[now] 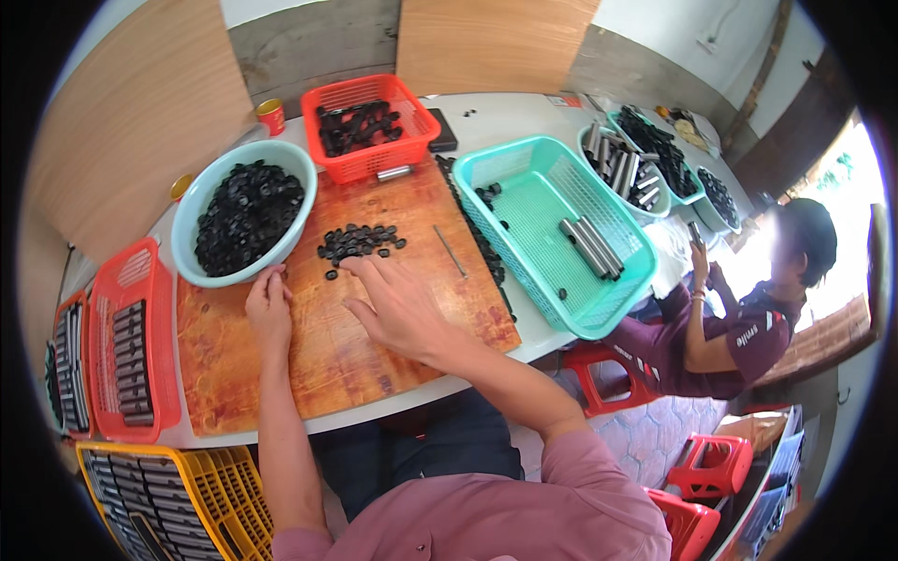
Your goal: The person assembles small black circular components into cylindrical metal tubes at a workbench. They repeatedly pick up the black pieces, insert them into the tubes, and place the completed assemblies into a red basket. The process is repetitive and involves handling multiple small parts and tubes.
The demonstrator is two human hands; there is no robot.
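A small heap of black ring-shaped caps [355, 240] lies on the stained wooden board [412, 365] before me. My right hand [388, 304] reaches over its near edge, thumb apart and fingers stretched out; a cap lies close by the fingertips. My left hand [268, 297] is by the near rim of a pale blue bowl [307, 182] filled with similar black caps. The fingers of that hand are pinched together, and whatever they might hold is hidden. A thin metal rod [450, 251] rests on the board to the right of the heap.
Behind the board stands a red basket [348, 170] of black parts, with a metal tube [395, 173] beside it. A green basket [486, 243] at right holds tubes and caps. Red trays [166, 374] and a yellow crate [238, 486] are left. Another person [748, 327] sits at right.
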